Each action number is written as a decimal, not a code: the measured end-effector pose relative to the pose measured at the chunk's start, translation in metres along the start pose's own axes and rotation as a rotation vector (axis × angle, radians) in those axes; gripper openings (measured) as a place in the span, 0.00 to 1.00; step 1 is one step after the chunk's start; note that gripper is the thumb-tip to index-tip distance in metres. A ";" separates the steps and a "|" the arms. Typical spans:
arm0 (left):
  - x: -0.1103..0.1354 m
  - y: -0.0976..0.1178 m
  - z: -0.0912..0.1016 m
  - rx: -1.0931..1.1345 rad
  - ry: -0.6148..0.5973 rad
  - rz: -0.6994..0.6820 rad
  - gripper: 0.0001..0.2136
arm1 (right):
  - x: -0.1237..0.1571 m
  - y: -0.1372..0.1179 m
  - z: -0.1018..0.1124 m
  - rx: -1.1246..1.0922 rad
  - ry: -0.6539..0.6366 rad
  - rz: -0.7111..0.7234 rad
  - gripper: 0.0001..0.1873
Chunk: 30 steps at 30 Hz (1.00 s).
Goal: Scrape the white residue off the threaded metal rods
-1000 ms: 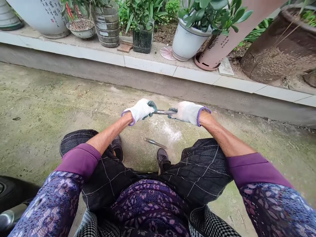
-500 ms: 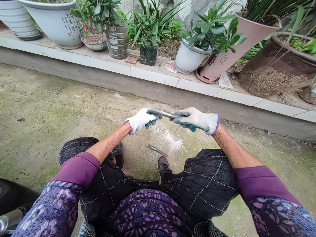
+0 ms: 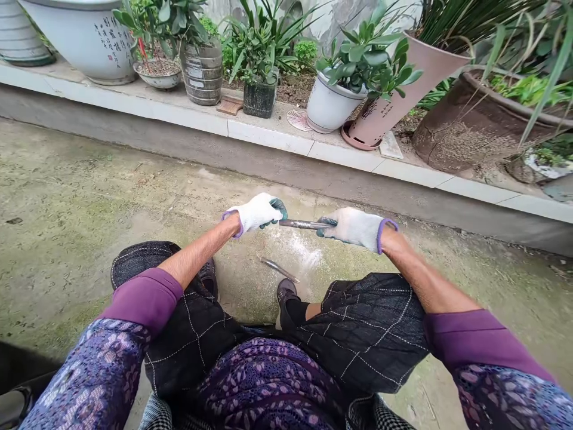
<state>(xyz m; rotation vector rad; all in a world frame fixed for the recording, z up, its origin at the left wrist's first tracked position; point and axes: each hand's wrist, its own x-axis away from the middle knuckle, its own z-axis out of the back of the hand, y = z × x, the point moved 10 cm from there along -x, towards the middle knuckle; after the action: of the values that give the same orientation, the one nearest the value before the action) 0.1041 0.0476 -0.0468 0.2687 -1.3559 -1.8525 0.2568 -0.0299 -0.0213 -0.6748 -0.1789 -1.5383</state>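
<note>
Two purple sleeves come in from the bottom corners, and between them are knees in black checked trousers. Past the knees, a dark shoe stands on the ground, and near its toe lies a loose rod, slanted and apart from both hands. Beyond this one, some white powder is spread. Above the ground, the white-gloved right hand has its fingers closed around one end of a metal rod, which is nearly level between the two hands. The left hand, gloved also, has curled fingers at the other end; whether they pinch it, I cannot tell. Farther away runs a low ledge, bearing a white pot, a pink pot and a big brown pot, with a stained wall behind
</note>
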 end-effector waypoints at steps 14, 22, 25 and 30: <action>0.014 -0.018 -0.044 0.680 -0.128 0.060 0.05 | 0.000 0.020 0.006 -0.353 0.257 -0.027 0.20; 0.007 -0.008 -0.004 0.269 0.007 0.014 0.07 | 0.012 0.002 -0.028 -0.751 -0.136 0.071 0.27; 0.007 -0.008 -0.005 0.117 -0.009 0.003 0.09 | 0.014 0.005 -0.035 -0.606 -0.211 0.089 0.24; 0.007 -0.016 -0.020 0.029 -0.055 0.062 0.06 | 0.011 0.017 -0.042 -0.316 -0.210 0.086 0.18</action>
<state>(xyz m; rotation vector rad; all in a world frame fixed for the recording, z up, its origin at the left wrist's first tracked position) 0.1041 0.0300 -0.0665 0.1901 -1.4142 -1.8016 0.2612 -0.0623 -0.0545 -1.0820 -0.0630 -1.4250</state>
